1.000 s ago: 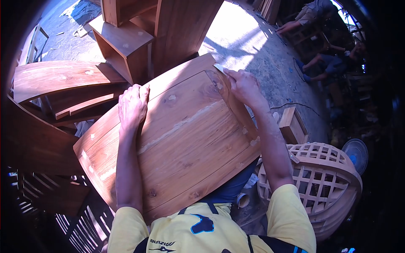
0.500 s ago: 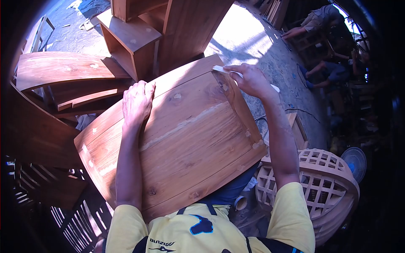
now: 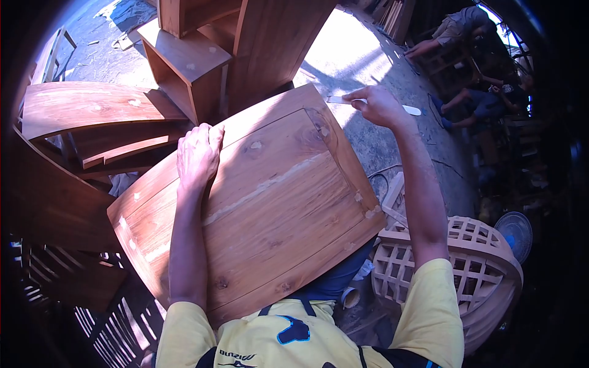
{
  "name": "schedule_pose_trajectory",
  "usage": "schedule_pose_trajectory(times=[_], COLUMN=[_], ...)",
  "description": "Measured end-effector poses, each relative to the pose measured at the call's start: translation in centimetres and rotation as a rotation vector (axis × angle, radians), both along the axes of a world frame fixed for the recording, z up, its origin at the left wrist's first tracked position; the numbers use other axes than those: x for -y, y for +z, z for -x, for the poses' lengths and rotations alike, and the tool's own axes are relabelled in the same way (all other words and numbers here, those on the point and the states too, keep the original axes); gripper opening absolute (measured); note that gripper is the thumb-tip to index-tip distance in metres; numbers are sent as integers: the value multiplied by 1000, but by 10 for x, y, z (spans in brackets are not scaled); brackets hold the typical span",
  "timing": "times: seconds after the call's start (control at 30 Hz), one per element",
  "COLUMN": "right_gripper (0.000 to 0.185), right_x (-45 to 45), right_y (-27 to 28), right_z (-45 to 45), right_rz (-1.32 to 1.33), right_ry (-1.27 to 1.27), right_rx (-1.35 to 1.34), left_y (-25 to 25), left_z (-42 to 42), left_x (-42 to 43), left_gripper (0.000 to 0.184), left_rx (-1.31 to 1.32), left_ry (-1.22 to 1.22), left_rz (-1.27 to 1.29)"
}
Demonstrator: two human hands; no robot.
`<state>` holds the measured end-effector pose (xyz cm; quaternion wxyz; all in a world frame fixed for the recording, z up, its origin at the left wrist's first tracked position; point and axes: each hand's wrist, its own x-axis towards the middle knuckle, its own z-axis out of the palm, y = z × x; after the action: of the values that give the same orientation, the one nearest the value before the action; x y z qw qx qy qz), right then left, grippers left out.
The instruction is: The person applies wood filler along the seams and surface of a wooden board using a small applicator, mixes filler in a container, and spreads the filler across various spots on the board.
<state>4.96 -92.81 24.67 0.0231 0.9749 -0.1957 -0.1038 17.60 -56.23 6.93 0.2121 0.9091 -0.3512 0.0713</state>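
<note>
Across the centre of the frame, a wooden panel (image 3: pixel 276 214) lies tilted above the wearer's lap. The left hand (image 3: pixel 199 153) is curled closed over its upper-left edge, holding it there (the fingertips are hidden beyond the edge). At the upper right, the right hand (image 3: pixel 381 105) has its fingers pinched shut around a thin scraper (image 3: pixel 413 110); the blade is just beside the panel's top corner, seemingly apart from the wood.

Points of risk: the panel appears to depend on the lap and one hand, so a hard push at the far corner could make it tip or slide. A blade set down too steeply could gouge the face or nick the edge; a slip along the grain could carry it towards the left hand. Hard light beside deep shadow could hide an uneven patch.

Surface: the boards show knots, dark joint lines and pale filler, chiefly in a long streak (image 3: pixel 270 182) across the middle and in small spots near the borders.

Room: at the upper left, an open wooden box (image 3: pixel 193 55) stands near a curved board (image 3: pixel 101 109). Concrete floor (image 3: pixel 368 55), brightly sunlit, extends at the upper centre. A lattice frame (image 3: pixel 457 260) occupies the lower right, with a fan (image 3: pixel 516 230) beside it; two people (image 3: pixel 457 30) (image 3: pixel 485 101) sit or bend in shadow, upper right.
</note>
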Motion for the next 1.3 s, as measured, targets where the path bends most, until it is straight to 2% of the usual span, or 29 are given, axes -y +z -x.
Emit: schedule_pose_trajectory(times=[0.03, 0.07, 0.13, 0.17, 0.23, 0.4, 0.5, 0.57, 0.6, 0.67, 0.87, 1.0, 1.1, 1.17, 1.3], right_gripper=[28, 28, 29, 29, 31, 30, 29, 28, 28, 29, 32, 32, 32, 32, 32], right_x=[3, 7, -4, -11, -25, -22, -16, -25, -36, -62, -64, -79, -82, -79, -79], right_y=[-4, -6, 1, 1, -1, -38, -59, -56, -47, -26, -13, -15, -18, -11, -9], right_z=[8, 14, 23, 28, 32, 22, 17, 22, 23, 23, 22, 11, 7, 7, 6], right_rz=[69, 70, -438, -441, -679, -741, -600, -168, -169, 66, 34, 44, 22, 33, 22], right_ry=[60, 63, -107, -109, -204, -143, -21, 247, 248, 100, 110, 45, 27, 18, 25], right_rx=[113, 110, 232, 230, 231, 235, 291, 396, 396, 191, 55, 128, 68, -35, 76], left_y=[-4, -6, -5, -2, 4, 8, 6, 3, 3, 4, 4, 5, 3, 4, 0], left_z=[-1, -2, -3, -1, 1, 1, 2, 1, 1, 1, 1, 1, -1, -1, 1], left_x=[-2, -1, 0, 0, 1, 2, 1, 1, 1, 1, 1, 4, 2, 0, 2], left_gripper=[34, 34, 34, 34, 37, 42, 43, 43, 43, 43, 45, 43, 43, 43, 39], left_rx=[58, 55, -59, -61, -102, -107, -132, -138, -120, -101, -93, -144, -48, -72, -69], left_ry=[-16, -13, 45, 44, 62, 44, 65, 74, 60, 41, 27, 88, 23, 25, 64], left_rz=[-12, -10, 48, 44, 104, 93, 104, 111, 106, 99, 103, 118, 82, 78, 119])
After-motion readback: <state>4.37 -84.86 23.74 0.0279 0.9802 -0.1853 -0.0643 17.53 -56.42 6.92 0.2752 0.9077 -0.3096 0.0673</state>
